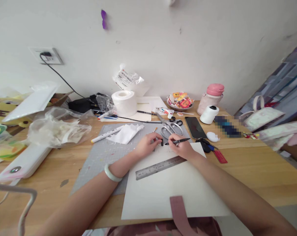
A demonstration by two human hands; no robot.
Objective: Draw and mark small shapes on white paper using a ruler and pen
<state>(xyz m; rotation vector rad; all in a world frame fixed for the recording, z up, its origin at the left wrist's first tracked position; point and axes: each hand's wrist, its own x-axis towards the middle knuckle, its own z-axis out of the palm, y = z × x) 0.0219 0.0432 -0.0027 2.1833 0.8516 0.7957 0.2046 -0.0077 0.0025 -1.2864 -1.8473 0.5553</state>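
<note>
My right hand (179, 146) grips a black pen (184, 140), its tip pointing left over a large white sheet of paper (160, 193). In the fingers of my left hand (148, 144) is a small black piece (162, 142) that looks like the pen's cap. Faint lines show on the paper between both hands. Below them a steel ruler (158, 167) lies slantwise on the sheet, its right end close under my right hand. Just beyond my hands lie metal scissors (171, 127), on a grey cutting mat (99, 167) that the paper partly covers.
White tissue (126, 133) and a white marker (106, 134) lie on the mat. Behind stands a paper roll (124, 103). To the right are a phone (195, 127), keys (206, 146), a thread spool (209, 114) and a pink-lidded bottle (211, 98). Plastic bags (57, 127) crowd the left.
</note>
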